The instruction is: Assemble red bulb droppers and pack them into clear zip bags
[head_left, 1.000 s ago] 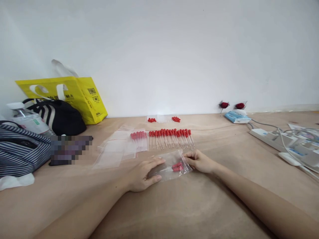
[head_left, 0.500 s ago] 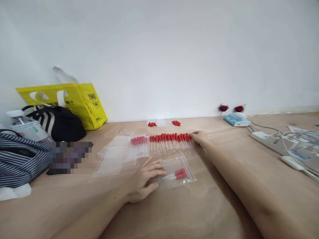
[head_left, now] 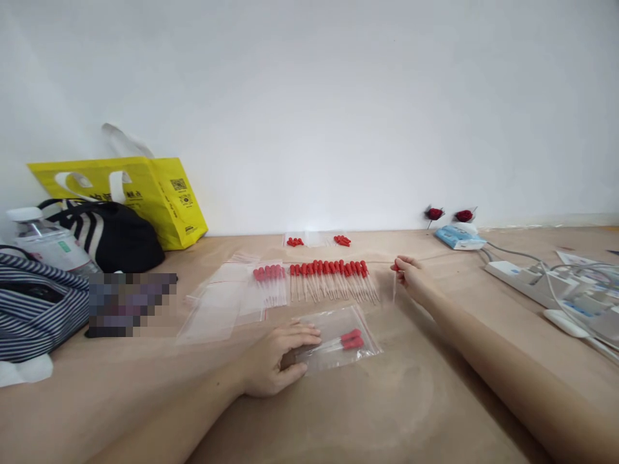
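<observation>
Several glass droppers (head_left: 329, 277) with red rubber bulbs lie side by side in a row on the table. Just right of that row, my right hand (head_left: 411, 278) pinches a single dropper (head_left: 394, 287) by its bulb, its thin clear tube pointing down. A clear zip bag (head_left: 333, 319) holding red-bulbed droppers (head_left: 352, 339) lies in front of the row. My left hand (head_left: 275, 357) rests palm down at the bag's left edge, fingers apart and touching it. Left of the row, more droppers (head_left: 269, 273) show through clear plastic, beside flat plastic bags (head_left: 217, 309).
Small clear bags with red bulbs (head_left: 342, 240) lie by the wall. At left are a yellow bag (head_left: 176, 212), a black bag (head_left: 126, 238), a bottle (head_left: 62, 248) and a striped pouch (head_left: 43, 309). Tissues (head_left: 459, 237) and a power strip (head_left: 522, 277) with cables are at right.
My right hand has moved right, away from the row's end, with one dropper in its fingers. My left hand stays at the bag, its fingers slightly closer together.
</observation>
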The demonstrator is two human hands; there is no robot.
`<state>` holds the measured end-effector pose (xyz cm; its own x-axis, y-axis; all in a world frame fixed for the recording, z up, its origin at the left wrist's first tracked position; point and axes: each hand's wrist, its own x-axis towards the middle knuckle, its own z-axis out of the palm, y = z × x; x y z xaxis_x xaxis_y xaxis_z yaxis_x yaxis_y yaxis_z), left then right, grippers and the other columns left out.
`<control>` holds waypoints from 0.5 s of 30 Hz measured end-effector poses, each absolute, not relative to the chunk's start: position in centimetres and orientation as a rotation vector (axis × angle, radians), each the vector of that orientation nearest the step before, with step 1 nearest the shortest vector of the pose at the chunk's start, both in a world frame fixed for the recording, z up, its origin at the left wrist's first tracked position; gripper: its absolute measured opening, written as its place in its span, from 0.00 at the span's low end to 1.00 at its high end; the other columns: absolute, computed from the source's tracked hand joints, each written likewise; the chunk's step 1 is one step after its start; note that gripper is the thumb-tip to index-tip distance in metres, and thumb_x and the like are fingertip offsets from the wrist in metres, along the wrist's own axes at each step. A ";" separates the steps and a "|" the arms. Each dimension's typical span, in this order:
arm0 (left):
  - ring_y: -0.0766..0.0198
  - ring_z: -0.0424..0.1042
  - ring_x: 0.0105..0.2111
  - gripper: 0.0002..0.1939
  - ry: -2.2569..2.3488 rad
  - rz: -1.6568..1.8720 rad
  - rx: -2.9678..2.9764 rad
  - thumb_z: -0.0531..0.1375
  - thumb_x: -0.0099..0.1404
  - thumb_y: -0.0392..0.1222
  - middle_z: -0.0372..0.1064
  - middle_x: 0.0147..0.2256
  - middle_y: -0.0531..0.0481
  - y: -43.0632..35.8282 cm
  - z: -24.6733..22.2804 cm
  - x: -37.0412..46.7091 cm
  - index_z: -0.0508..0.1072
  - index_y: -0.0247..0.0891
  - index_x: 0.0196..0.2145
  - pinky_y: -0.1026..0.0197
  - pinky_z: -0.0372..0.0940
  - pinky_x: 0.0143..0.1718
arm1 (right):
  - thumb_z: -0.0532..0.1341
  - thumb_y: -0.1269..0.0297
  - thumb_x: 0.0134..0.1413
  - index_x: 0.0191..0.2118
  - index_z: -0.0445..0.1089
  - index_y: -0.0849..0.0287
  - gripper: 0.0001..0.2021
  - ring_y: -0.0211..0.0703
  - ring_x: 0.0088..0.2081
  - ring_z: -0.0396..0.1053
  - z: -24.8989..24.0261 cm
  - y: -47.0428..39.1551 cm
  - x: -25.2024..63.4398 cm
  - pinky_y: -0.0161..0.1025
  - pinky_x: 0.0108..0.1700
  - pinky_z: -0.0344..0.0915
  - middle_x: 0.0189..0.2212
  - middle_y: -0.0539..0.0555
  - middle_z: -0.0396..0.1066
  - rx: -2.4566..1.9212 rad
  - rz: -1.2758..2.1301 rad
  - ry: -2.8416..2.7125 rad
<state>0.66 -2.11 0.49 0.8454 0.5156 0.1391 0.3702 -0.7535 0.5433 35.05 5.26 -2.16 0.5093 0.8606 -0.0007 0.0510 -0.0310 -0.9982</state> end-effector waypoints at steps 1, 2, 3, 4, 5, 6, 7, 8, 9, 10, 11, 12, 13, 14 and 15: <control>0.57 0.57 0.54 0.23 0.642 0.389 2.513 0.55 0.57 0.36 0.59 0.54 0.49 -2.1 0.5 0.7 0.62 0.44 0.51 0.49 0.49 0.56 | 0.56 0.59 0.45 0.34 0.62 0.56 0.09 0.31 0.16 0.56 -2.3 4.0 35.0 0.30 0.17 0.55 0.20 0.48 0.65 -1.425 0.795 -0.826; 0.58 0.57 0.54 0.23 0.638 0.392 2.517 0.55 0.57 0.36 0.59 0.54 0.49 -2.1 0.4 0.7 0.62 0.44 0.51 0.50 0.49 0.56 | 0.56 0.58 0.45 0.34 0.61 0.56 0.10 0.31 0.17 0.57 -2.5 2.7 34.7 0.30 0.18 0.57 0.21 0.48 0.65 -1.388 0.805 -0.821; 0.58 0.57 0.54 0.22 0.637 0.392 2.521 0.55 0.57 0.36 0.59 0.54 0.50 -2.1 0.4 0.7 0.62 0.44 0.51 0.50 0.49 0.56 | 0.57 0.57 0.45 0.34 0.62 0.55 0.10 0.32 0.18 0.58 -2.7 1.5 34.3 0.31 0.19 0.58 0.21 0.48 0.65 -1.358 0.821 -0.824; 0.58 0.57 0.54 0.22 0.641 0.390 2.526 0.55 0.57 0.36 0.59 0.53 0.50 -2.0 0.3 0.7 0.62 0.45 0.51 0.50 0.50 0.56 | 0.58 0.56 0.44 0.33 0.62 0.55 0.11 0.33 0.19 0.59 -2.9 0.5 33.9 0.32 0.20 0.59 0.22 0.49 0.65 -1.314 0.844 -0.820; 0.58 0.57 0.54 0.22 0.650 0.388 2.530 0.55 0.58 0.37 0.59 0.53 0.50 -2.0 0.3 0.7 0.62 0.45 0.51 0.50 0.50 0.56 | 0.59 0.56 0.43 0.33 0.62 0.55 0.11 0.33 0.20 0.60 -3.0 -0.4 33.3 0.32 0.21 0.60 0.22 0.49 0.65 -1.237 0.881 -0.793; 0.58 0.57 0.54 0.22 0.661 0.385 2.535 0.55 0.58 0.37 0.59 0.54 0.50 -2.0 0.2 0.8 0.62 0.44 0.51 0.50 0.49 0.56 | 0.60 0.56 0.42 0.32 0.62 0.55 0.12 0.34 0.20 0.61 -3.1 -1.0 32.8 0.32 0.21 0.61 0.23 0.48 0.65 -1.187 0.904 -0.766; 0.58 0.57 0.54 0.22 0.670 0.382 2.539 0.55 0.58 0.37 0.59 0.54 0.49 -2.0 0.2 0.8 0.62 0.44 0.51 0.50 0.49 0.56 | 0.61 0.56 0.41 0.32 0.61 0.55 0.12 0.34 0.21 0.61 -3.2 -1.5 32.3 0.33 0.21 0.61 0.23 0.48 0.65 -1.144 0.921 -0.740; 0.58 0.57 0.54 0.22 0.675 0.379 2.542 0.55 0.58 0.37 0.59 0.54 0.49 -2.1 0.2 0.8 0.62 0.44 0.51 0.50 0.49 0.57 | 0.62 0.56 0.40 0.32 0.61 0.55 0.13 0.34 0.21 0.61 -3.2 -1.8 31.8 0.33 0.22 0.61 0.22 0.48 0.64 -1.114 0.929 -0.719; 0.58 0.57 0.54 0.22 0.675 0.377 2.545 0.55 0.57 0.37 0.59 0.54 0.49 -2.1 0.3 0.9 0.62 0.43 0.51 0.50 0.49 0.57 | 0.62 0.55 0.40 0.32 0.60 0.54 0.14 0.34 0.21 0.61 -3.2 -1.9 31.4 0.33 0.22 0.61 0.22 0.47 0.64 -1.100 0.928 -0.709; 0.58 0.57 0.54 0.22 0.675 0.373 2.545 0.55 0.57 0.37 0.59 0.53 0.49 -2.1 0.3 0.9 0.62 0.43 0.51 0.50 0.49 0.57 | 0.62 0.55 0.40 0.31 0.60 0.54 0.14 0.34 0.20 0.61 -3.2 -2.0 31.0 0.33 0.22 0.61 0.22 0.47 0.64 -1.092 0.924 -0.706; 0.58 0.57 0.54 0.22 0.675 0.370 2.543 0.55 0.57 0.37 0.59 0.54 0.48 -2.1 0.4 1.0 0.62 0.43 0.51 0.49 0.49 0.56 | 0.62 0.55 0.40 0.31 0.59 0.54 0.14 0.34 0.20 0.61 -3.2 -2.0 30.8 0.34 0.21 0.61 0.22 0.47 0.64 -1.088 0.918 -0.708; 0.58 0.57 0.54 0.22 0.675 0.366 2.539 0.55 0.58 0.37 0.59 0.54 0.48 -2.1 0.5 1.0 0.62 0.43 0.51 0.49 0.49 0.56 | 0.61 0.55 0.40 0.31 0.59 0.54 0.14 0.34 0.20 0.61 -3.2 -2.0 30.6 0.34 0.21 0.61 0.22 0.47 0.64 -1.087 0.914 -0.712; 0.58 0.57 0.54 0.22 0.675 0.363 2.536 0.55 0.58 0.38 0.59 0.54 0.49 -2.1 0.6 1.0 0.62 0.43 0.51 0.49 0.49 0.56 | 0.61 0.55 0.41 0.31 0.58 0.54 0.13 0.35 0.20 0.61 -3.2 -1.9 30.5 0.35 0.22 0.61 0.22 0.47 0.63 -1.085 0.913 -0.712; 0.58 0.57 0.54 0.22 0.677 0.362 2.533 0.55 0.58 0.38 0.59 0.54 0.49 -2.1 0.6 0.9 0.62 0.44 0.51 0.49 0.49 0.56 | 0.61 0.56 0.41 0.31 0.58 0.54 0.13 0.35 0.20 0.62 -3.3 -1.9 30.4 0.35 0.22 0.62 0.22 0.47 0.63 -1.081 0.919 -0.707; 0.57 0.57 0.54 0.22 0.678 0.360 2.532 0.55 0.58 0.38 0.58 0.54 0.49 -2.1 0.6 0.9 0.62 0.44 0.51 0.49 0.50 0.56 | 0.61 0.56 0.41 0.31 0.58 0.54 0.12 0.35 0.21 0.62 -3.4 -1.9 30.3 0.35 0.22 0.62 0.22 0.47 0.63 -1.072 0.931 -0.700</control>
<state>0.91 -2.14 0.57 0.8418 0.5257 0.1229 0.3960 -0.7560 0.5212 30.30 -1.89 -3.39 0.4517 0.8913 0.0394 -0.2850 0.1860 -0.9403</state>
